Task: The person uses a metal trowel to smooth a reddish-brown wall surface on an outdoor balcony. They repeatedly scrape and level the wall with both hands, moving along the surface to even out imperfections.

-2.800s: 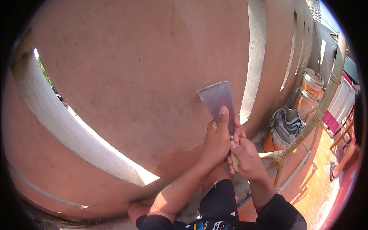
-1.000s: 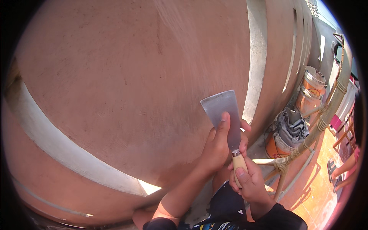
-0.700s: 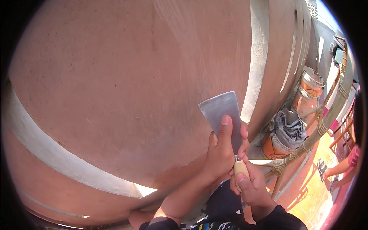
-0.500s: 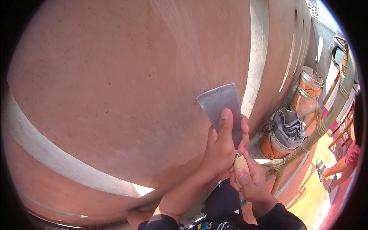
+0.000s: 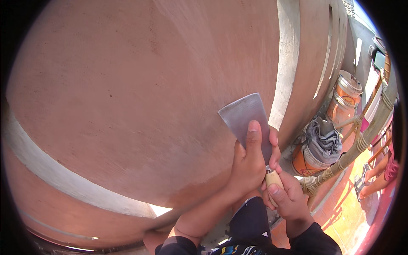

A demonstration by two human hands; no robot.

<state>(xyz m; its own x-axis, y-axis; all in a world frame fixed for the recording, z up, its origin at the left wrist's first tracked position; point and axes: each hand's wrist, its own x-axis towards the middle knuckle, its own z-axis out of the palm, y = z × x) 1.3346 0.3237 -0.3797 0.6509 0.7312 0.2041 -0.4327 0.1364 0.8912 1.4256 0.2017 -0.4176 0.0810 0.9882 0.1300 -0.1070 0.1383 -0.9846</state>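
Both my hands are on a putty knife [image 5: 250, 114] with a broad grey metal blade and a pale wooden handle. My left hand [image 5: 250, 163] is wrapped around the lower blade, its thumb lying along the front face and its fingers behind. Lower down, my right hand [image 5: 289, 197] is closed around the handle, thumb pressed on it. The blade's wide edge points up and left in front of a reddish-brown plastered wall [image 5: 110, 102]. Whether that edge touches the wall, I cannot tell.
A pale band [image 5: 284, 63] runs up the wall. At right, an orange bucket [image 5: 305, 161] holds crumpled grey cloth [image 5: 324, 138]; stacked buckets [image 5: 345, 95] stand beyond. A lashed bamboo pole [image 5: 365, 140] crosses there. Another person's legs [image 5: 374, 180] show at far right.
My right hand and the handle have shifted slightly right, while the blade's top edge stays nearly in place. The other person's feet have moved.
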